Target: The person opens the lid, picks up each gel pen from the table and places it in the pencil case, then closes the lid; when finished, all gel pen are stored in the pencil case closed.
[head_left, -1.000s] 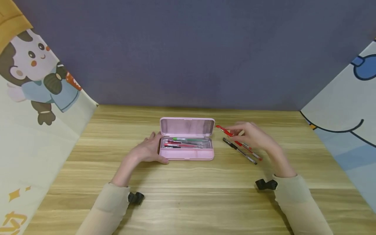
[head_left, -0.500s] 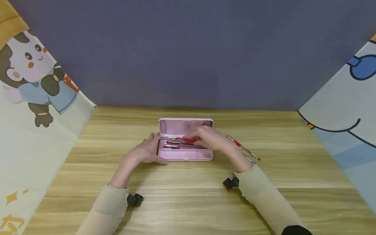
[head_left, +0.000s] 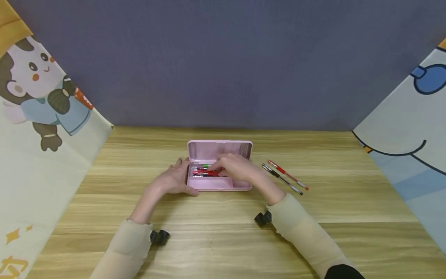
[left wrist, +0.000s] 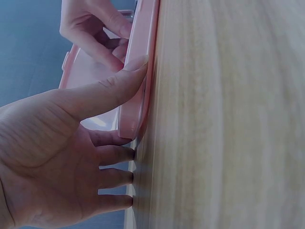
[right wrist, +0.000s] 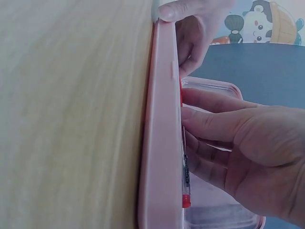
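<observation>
Nearest the camera, two beige sleeves w/ black wrist mounts are reaching in over the wooden table (head_left: 223, 240). L hand (head_left: 172, 179) is lying flat w/ fingers straight, thumb pressing along the front rim of the pink pencil case (head_left: 223, 186), steadying it. R hand (head_left: 237, 167) is now sitting inside the open case; a sec ago it was out to the right lifting a red pen (head_left: 205, 174), half a sec ago carrying it over the tray. Fingers are lying fairly straight on that pen among the others, pressing it down; can't tell if it's still being pinched or already let go. So one more pen looks to be going in — placing step is nearly done.

Just right of the case, 2 loose pens are still waiting on the table: black pen (head_left: 282, 179) & another red one (head_left: 287, 175), side by side, nothing blocking them. Farther back, the case lid (head_left: 219, 149) is standing upright; behind it the grey-blue wall, cartoon panels either side.
</observation>
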`<state>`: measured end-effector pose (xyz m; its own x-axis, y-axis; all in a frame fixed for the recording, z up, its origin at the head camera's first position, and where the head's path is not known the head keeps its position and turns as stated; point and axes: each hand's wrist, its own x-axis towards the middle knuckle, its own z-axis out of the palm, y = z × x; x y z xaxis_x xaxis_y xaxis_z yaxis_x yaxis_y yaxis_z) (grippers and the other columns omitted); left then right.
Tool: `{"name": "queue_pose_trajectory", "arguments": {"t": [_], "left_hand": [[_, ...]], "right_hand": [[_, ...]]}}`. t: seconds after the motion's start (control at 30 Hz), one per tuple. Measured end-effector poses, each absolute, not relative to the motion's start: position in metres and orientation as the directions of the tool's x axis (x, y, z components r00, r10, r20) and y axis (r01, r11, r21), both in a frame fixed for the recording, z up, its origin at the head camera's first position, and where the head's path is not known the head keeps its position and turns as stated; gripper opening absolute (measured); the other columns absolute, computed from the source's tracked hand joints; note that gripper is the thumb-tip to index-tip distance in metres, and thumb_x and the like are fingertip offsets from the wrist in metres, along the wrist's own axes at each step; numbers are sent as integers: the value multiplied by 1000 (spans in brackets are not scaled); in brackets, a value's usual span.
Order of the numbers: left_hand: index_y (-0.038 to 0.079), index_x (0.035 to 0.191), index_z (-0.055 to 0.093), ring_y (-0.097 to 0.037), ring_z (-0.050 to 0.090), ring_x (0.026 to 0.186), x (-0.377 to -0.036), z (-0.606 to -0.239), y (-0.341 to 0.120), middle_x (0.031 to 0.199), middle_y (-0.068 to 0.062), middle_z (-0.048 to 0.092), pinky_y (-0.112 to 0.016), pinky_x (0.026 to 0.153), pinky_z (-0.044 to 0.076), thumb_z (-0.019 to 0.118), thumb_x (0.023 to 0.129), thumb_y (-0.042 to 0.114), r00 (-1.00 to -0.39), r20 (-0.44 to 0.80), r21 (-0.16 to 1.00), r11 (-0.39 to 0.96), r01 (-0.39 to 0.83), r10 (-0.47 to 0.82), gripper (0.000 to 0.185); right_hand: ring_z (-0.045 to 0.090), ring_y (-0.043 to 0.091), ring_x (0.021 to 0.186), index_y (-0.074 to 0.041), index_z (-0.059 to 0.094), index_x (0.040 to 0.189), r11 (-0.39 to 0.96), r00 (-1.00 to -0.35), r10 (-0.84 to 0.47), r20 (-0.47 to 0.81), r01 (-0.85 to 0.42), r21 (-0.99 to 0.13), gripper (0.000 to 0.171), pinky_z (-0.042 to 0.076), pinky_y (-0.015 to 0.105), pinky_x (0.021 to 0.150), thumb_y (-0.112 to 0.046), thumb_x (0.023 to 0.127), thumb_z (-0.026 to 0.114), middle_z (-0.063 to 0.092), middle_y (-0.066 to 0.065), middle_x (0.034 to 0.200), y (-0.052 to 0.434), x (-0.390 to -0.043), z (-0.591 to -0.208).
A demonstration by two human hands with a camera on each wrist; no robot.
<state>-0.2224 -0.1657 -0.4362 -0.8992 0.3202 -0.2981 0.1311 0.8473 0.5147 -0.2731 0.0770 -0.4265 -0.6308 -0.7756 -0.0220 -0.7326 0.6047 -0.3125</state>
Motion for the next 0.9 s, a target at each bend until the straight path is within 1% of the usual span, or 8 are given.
{"name": "queue_pose_trajectory", "arguments": {"t": [0.1, 0.27, 0.43, 0.5, 0.57, 0.7, 0.77, 0.9], "left_hand": [[3, 161, 21, -54, 7, 157, -222, -436, -166, 172, -26, 10, -75, 124, 17, 90, 75, 41, -899, -299, 515, 847, 132, 321, 116], [2, 161, 22, -53, 6, 157, -222, -436, -167, 172, -25, 10, -74, 125, 16, 90, 75, 40, -898, -295, 520, 843, 134, 325, 116], [2, 161, 22, -53, 6, 158, -222, -436, -167, 172, -24, 10, -72, 126, 14, 91, 74, 38, -900, -286, 530, 837, 137, 329, 116], [3, 160, 23, -52, 6, 158, -222, -436, -166, 172, -23, 10, -72, 126, 13, 91, 74, 38, -901, -285, 534, 835, 136, 328, 116], [2, 160, 23, -52, 5, 158, -222, -436, -166, 172, -24, 10, -71, 127, 12, 91, 74, 37, -900, -283, 534, 834, 138, 330, 116], [1, 159, 24, -52, 6, 158, -222, -436, -165, 172, -24, 11, -70, 127, 12, 91, 74, 37, -899, -285, 528, 837, 141, 331, 115], [1, 159, 24, -52, 6, 158, -222, -436, -164, 172, -25, 11, -70, 127, 13, 91, 74, 38, -899, -286, 524, 839, 144, 332, 115], [1, 159, 24, -52, 7, 158, -222, -436, -163, 172, -24, 11, -70, 127, 13, 91, 73, 38, -899, -290, 521, 842, 139, 328, 115]], "right_hand": [[58, 9, 80, -28, 76, 125, 605, -628, -778, -17, -740, -294, 37, 53, 24, 70, -8, 93, 73, 70, -1, 96, 77, -272, -428], [56, 9, 76, -28, 73, 129, 609, -633, -774, -15, -737, -295, 41, 50, 23, 66, -11, 92, 74, 70, -1, 94, 79, -272, -431], [58, 10, 78, -24, 74, 129, 578, -622, -782, 38, -747, -328, 37, 54, 25, 69, -12, 94, 73, 69, 0, 92, 88, -274, -431], [61, 10, 82, -20, 75, 127, 553, -613, -786, 79, -755, -353, 34, 57, 27, 74, -11, 95, 72, 72, 2, 95, 97, -275, -428], [60, 10, 81, -16, 75, 127, 526, -611, -783, 117, -751, -398, 33, 55, 28, 74, -8, 96, 70, 74, 4, 102, 109, -275, -423], [54, 12, 71, -8, 71, 130, 496, -649, -743, 164, -698, -516, 33, 49, 24, 63, -7, 97, 68, 75, 9, 108, 143, -275, -416], [55, 15, 69, -8, 70, 133, 514, -697, -702, 148, -640, -571, 35, 48, 24, 61, -8, 98, 67, 75, 10, 106, 163, -274, -414], [66, 19, 83, -7, 66, 137, 560, -764, -635, 113, -556, -614, 37, 59, 30, 73, -10, 99, 67, 75, 10, 104, 201, -276, -414]]}}
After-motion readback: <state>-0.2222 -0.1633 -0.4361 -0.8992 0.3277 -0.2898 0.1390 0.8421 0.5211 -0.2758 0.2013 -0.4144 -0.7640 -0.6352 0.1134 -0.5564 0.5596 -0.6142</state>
